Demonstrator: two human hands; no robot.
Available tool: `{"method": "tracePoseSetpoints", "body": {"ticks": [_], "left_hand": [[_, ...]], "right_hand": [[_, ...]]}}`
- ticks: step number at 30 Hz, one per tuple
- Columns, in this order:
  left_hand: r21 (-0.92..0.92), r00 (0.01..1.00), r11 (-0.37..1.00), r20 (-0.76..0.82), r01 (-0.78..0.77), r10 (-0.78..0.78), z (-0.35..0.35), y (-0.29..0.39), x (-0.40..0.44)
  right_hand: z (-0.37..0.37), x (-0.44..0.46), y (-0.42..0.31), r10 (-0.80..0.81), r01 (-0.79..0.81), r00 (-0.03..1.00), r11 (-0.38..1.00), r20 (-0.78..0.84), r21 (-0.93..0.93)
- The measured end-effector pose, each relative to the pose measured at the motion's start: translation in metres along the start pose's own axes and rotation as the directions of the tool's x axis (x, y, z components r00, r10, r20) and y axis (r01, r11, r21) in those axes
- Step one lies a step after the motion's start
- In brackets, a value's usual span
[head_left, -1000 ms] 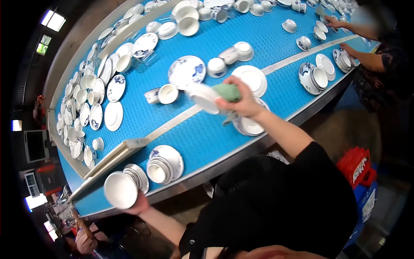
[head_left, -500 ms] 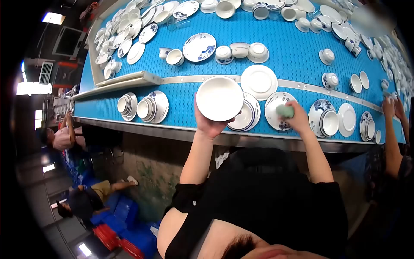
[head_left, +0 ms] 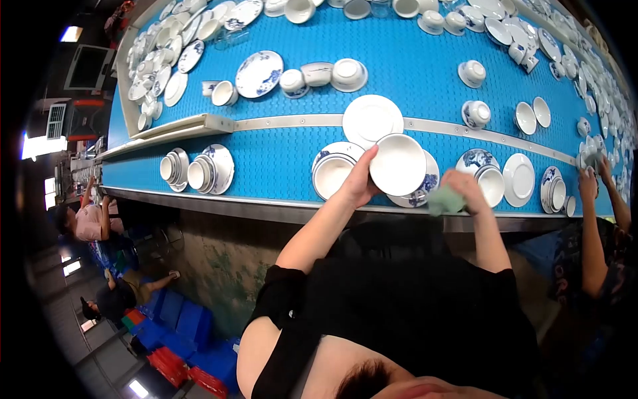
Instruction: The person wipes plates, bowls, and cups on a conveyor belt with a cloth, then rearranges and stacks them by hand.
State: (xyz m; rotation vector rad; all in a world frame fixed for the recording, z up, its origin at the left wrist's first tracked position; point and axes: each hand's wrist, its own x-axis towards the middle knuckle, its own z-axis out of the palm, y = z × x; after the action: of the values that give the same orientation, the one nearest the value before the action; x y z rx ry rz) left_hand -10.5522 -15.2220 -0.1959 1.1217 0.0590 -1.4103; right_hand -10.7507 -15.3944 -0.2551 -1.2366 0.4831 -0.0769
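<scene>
My left hand point(head_left: 361, 178) grips a white bowl point(head_left: 399, 165) by its left edge, the hollow side turned towards me. Behind the bowl lies a blue-patterned plate point(head_left: 432, 174), partly hidden by it. My right hand point(head_left: 468, 189) is closed on a crumpled green cloth point(head_left: 444, 201), just right of the bowl and near the belt's front edge. Left of the held bowl, a stack with a white bowl point(head_left: 334, 177) on top stands on a plate. A plain white plate point(head_left: 372, 120) lies across the metal divider behind my left hand.
Stacked cups and plates point(head_left: 207, 174) stand on the blue belt point(head_left: 279, 159) to the left. A blue-patterned plate with a bowl point(head_left: 490, 185) and a white plate point(head_left: 518, 179) lie right. Another person's hands point(head_left: 588, 179) work at far right. Loose crockery crowds the belt's back.
The view has shifted, so the belt's crockery appears further left. My left hand has moved right with a white bowl, now over the patterned plate. The cloth has come off that plate towards me.
</scene>
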Motion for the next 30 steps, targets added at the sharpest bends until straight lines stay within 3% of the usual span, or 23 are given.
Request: {"method": "tracePoseSetpoints", "body": {"ticks": [3,4,6,7,9,10,11,12,13,14,16,18,19,20,22,24,25,26,27,28,29,30], "left_hand": [[-0.189,0.994,0.981,0.090,-0.043,0.061,0.013,0.001,0.010],[-0.189,0.994,0.981,0.094,-0.034,0.053,0.014,0.001,0.013],[-0.304,0.974,0.951,0.195,-0.051,0.115,0.020,0.001,0.021],[-0.261,0.976,0.961,0.167,-0.093,0.140,0.025,0.000,0.026],[-0.234,0.985,0.970,0.135,-0.074,0.107,0.033,-0.005,0.035],[-0.208,0.991,0.977,0.108,-0.051,0.075,0.037,-0.008,0.039],[-0.179,0.991,0.983,0.115,-0.046,0.068,0.039,-0.012,0.042],[-0.150,0.990,0.988,0.130,-0.035,0.055,0.041,-0.019,0.045],[-0.168,0.989,0.985,0.136,-0.037,0.061,0.041,-0.031,0.047],[-0.150,0.993,0.983,0.036,-0.109,0.116,0.057,-0.039,0.044],[0.102,0.919,0.918,-0.053,-0.384,0.391,0.070,-0.048,0.055],[0.600,0.812,0.630,0.058,-0.494,0.581,0.082,-0.046,0.059],[0.642,0.805,0.608,0.025,-0.467,0.592,0.074,-0.052,0.068],[0.584,0.840,0.663,0.061,-0.469,0.540,0.069,-0.054,0.070],[0.525,0.944,0.796,0.045,-0.301,0.328,0.054,-0.064,0.078],[0.628,0.952,0.735,0.031,-0.254,0.303,0.049,-0.074,0.092],[0.807,0.981,0.576,0.023,-0.131,0.191,0.051,-0.076,0.097],[0.930,0.997,0.367,-0.022,-0.009,0.078,0.053,-0.076,0.100],[0.956,0.979,0.283,0.018,-0.076,0.203,0.075,-0.070,0.100],[0.978,0.932,0.160,0.066,-0.131,0.357,0.087,-0.068,0.106],[0.986,0.859,0.024,0.131,-0.165,0.495,0.099,-0.066,0.117],[0.980,0.778,-0.058,0.187,-0.191,0.600,0.109,-0.063,0.132]], "right_hand": [[-0.042,0.003,-0.012,-0.082,0.129,0.990,0.854,-0.114,0.504],[-0.042,0.002,-0.023,0.080,0.124,0.951,0.785,-0.298,0.607],[-0.045,0.013,-0.037,-0.073,0.260,0.951,0.715,-0.301,0.649],[-0.044,0.016,-0.040,-0.066,0.257,0.951,0.712,-0.302,0.653],[-0.038,0.023,-0.045,-0.371,0.440,0.892,0.842,-0.257,0.312],[-0.027,0.023,-0.053,-0.394,0.432,0.895,0.884,-0.210,0.181],[-0.014,0.031,-0.061,-0.536,0.531,0.837,0.845,-0.110,-0.066],[-0.013,0.043,-0.067,-0.680,0.677,0.712,0.598,0.175,-0.430],[-0.001,0.046,-0.066,-0.695,0.719,0.652,0.440,0.302,-0.539],[0.008,0.051,-0.059,-0.675,0.743,0.598,0.264,0.432,-0.615],[0.008,0.051,-0.034,-0.594,0.499,0.794,0.518,0.128,-0.694],[0.015,0.055,-0.009,-0.490,0.301,0.843,0.772,-0.224,-0.559],[0.007,0.053,0.008,-0.154,0.115,0.981,0.953,-0.121,-0.281],[0.000,0.048,0.007,0.049,-0.058,0.992,0.996,0.119,0.072],[-0.023,0.021,-0.007,0.312,-0.407,0.904,0.840,0.293,0.358],[-0.074,0.017,0.025,0.146,-0.267,0.943,0.868,0.298,0.418],[-0.099,0.013,0.021,-0.001,-0.109,0.983,0.801,0.184,0.589],[-0.132,0.015,0.007,-0.070,-0.044,0.983,0.814,0.172,0.580],[-0.149,0.008,-0.021,0.129,-0.050,0.988,0.787,-0.085,0.615],[-0.174,0.009,-0.036,0.107,-0.014,0.973,0.910,-0.203,0.415],[-0.208,0.014,-0.029,-0.013,0.044,0.965,0.992,-0.262,0.115],[-0.233,0.019,-0.023,-0.153,0.098,0.948,0.975,-0.280,-0.200]]}}
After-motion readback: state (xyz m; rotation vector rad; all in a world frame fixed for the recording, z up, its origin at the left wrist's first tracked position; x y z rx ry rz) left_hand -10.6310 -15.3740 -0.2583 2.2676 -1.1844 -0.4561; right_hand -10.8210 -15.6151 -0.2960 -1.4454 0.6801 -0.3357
